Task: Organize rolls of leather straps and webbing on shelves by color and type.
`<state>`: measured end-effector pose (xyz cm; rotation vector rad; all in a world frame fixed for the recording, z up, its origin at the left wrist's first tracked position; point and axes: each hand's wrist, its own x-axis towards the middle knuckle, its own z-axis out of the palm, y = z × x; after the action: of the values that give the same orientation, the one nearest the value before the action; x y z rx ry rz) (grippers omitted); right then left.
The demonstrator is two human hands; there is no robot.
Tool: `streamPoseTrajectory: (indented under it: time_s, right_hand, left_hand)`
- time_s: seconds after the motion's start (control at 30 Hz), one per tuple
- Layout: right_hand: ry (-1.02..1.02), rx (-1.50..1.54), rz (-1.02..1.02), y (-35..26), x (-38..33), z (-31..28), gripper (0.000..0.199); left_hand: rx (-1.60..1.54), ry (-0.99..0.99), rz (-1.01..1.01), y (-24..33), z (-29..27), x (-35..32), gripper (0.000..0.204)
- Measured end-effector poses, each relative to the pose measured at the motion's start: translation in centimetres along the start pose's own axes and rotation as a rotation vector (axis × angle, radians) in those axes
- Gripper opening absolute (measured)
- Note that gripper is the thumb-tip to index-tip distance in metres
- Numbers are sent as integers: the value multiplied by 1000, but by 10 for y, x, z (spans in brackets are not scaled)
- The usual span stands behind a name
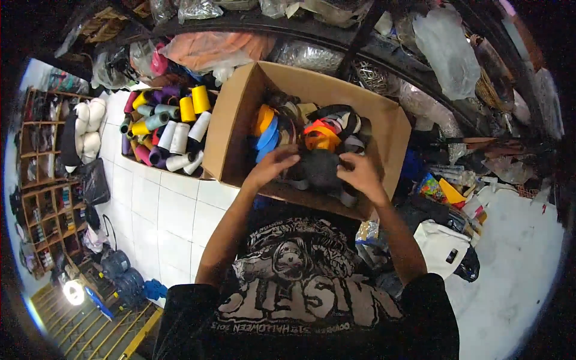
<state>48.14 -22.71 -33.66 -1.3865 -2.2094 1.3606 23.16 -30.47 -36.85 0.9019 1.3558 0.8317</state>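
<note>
A large open cardboard box (237,120) stands in front of me, with several coils of strap inside. Both hands are over its near part, on either side of a black band of strap (321,170), which looks wide and flat. My left hand (275,166) has its fingers bent at the band's left edge. At its right edge, my right hand (362,174) pinches with thumb and forefinger. Just beyond lie an orange strap coil (322,137) and a blue strap coil (268,139). Grey and black coils surround them, partly hidden by my hands.
Left of the box, another box holds several thread cones, including a yellow cone (200,99). Shelving with plastic bags (444,54) runs along the far side. A wooden cubby shelf (51,174) stands at far left. A white bag (441,249) lies to the right.
</note>
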Motion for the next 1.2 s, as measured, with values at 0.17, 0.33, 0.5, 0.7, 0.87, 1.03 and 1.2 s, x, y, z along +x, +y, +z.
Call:
streamPoseTrajectory:
  time_s: [0.17, 0.33, 0.5, 0.7, 0.87, 1.03, 1.2]
  right_hand:
    - [165, 223, -15, -14, 3, -15, 33]
    - [296, 221, -58, -25, -1, -14, 33]
    - [431, 36, -211, -59, -10, -32, 33]
    - [463, 102, -294, -110, -18, -59, 32]
    - [563, -154, -516, -141, -23, -87, 36]
    - [567, 32, -531, -161, -24, -91, 35]
    - [705, 414, -363, -149, 1, -70, 23]
  left_hand:
    - [-246, -95, 4, 38, 22, 7, 44]
    - [26, 9, 128, 48, 20, 10, 43]
    - [-95, 29, 207, 84, 21, -2, 46]
    - [-61, 92, 426, 121, 8, -13, 45]
    - [167, 108, 482, 168, -2, -31, 42]
    - [-252, 76, 538, 185, 2, -49, 49]
    - [-421, 115, 589, 196, 4, -59, 44]
